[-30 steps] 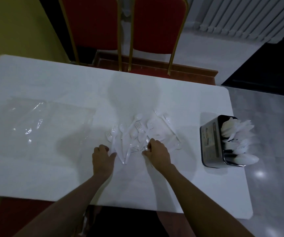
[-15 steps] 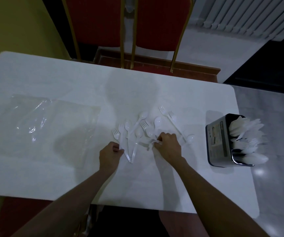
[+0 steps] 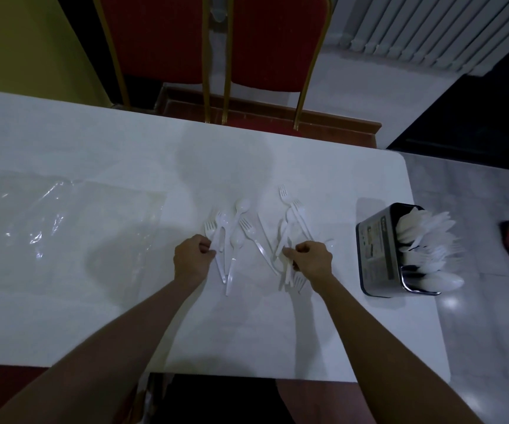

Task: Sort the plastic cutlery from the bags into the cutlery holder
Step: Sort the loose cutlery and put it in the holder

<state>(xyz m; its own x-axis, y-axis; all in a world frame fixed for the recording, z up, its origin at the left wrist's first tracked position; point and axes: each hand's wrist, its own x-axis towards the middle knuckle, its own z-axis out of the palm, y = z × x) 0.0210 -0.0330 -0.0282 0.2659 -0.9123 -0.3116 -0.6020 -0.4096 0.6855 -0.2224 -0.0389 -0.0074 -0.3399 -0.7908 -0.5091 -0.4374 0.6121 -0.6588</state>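
A person's left hand pinches a white plastic fork on the table. The right hand grips several cutlery pieces. The filled cutlery holder stands nearby.

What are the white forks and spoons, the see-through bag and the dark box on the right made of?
White forks and spoons: thin moulded plastic, slightly translucent, matte. Clear flat bag: glossy plastic film, its wrinkles catching light. Dark rectangular holder: probably polished metal, judging by its shiny lower rim; dim light leaves that open.
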